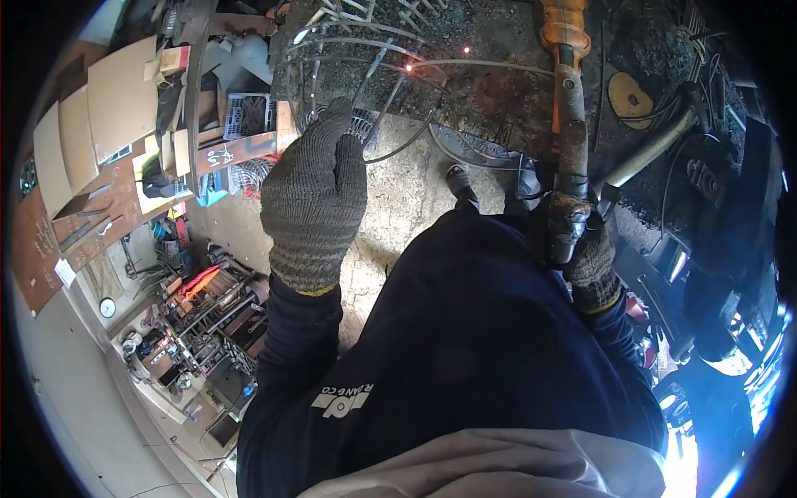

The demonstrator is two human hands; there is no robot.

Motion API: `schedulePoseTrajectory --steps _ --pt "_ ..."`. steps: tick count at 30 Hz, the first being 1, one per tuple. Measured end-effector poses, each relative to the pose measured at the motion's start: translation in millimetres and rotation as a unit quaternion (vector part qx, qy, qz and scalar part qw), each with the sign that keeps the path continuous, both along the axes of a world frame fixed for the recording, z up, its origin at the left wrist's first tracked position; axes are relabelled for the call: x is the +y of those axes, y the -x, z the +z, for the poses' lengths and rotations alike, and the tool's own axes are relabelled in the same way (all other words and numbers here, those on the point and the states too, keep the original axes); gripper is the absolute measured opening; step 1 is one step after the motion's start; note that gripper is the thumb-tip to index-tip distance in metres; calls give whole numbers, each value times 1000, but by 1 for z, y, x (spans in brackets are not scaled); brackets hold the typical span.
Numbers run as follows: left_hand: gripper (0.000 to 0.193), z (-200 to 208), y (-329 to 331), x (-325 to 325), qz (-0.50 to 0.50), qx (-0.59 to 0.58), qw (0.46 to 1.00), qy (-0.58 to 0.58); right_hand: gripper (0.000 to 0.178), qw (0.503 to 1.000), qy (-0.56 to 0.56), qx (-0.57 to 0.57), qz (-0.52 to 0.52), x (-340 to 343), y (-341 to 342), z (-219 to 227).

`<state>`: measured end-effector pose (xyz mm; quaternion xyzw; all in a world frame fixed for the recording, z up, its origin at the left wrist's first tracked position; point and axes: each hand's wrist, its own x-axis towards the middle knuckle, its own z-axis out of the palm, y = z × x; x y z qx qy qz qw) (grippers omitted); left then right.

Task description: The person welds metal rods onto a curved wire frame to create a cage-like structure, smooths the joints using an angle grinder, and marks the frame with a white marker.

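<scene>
Head view, only one. Left hand in dark knit glove, left of centre, pointing far; fingers together, thumb alongside. Just beside it, at thumb side, frame of curved wires, far-left of centre, over edge of dark worktable. Cannot tell if wire is pinched in the glove.

Right hand, same kind of glove, right of centre; closed round near end of long tool, fingers mostly hidden behind it. Tool pointing far, orange at far end. From there, thin rod running left to red glow among the wires. Second red spot on table, slightly right.

Right of tool: hammer with pale handle, tan disc farther off. Far left: cardboard, pale crate. Near left: jumble of tools.
</scene>
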<state>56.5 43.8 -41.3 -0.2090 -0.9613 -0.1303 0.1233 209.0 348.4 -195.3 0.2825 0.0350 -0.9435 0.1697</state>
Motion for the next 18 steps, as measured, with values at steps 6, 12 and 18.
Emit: schedulePoseTrajectory --steps 6,12,18 --pt "28 3 -3 5 25 -26 999 -12 39 983 -170 71 25 -5 -12 -19" --pt "24 1 -1 5 25 -26 999 5 38 999 -36 14 23 2 0 -8" --pt "25 10 -3 8 0 5 999 53 39 983 -171 50 43 0 -12 -16"
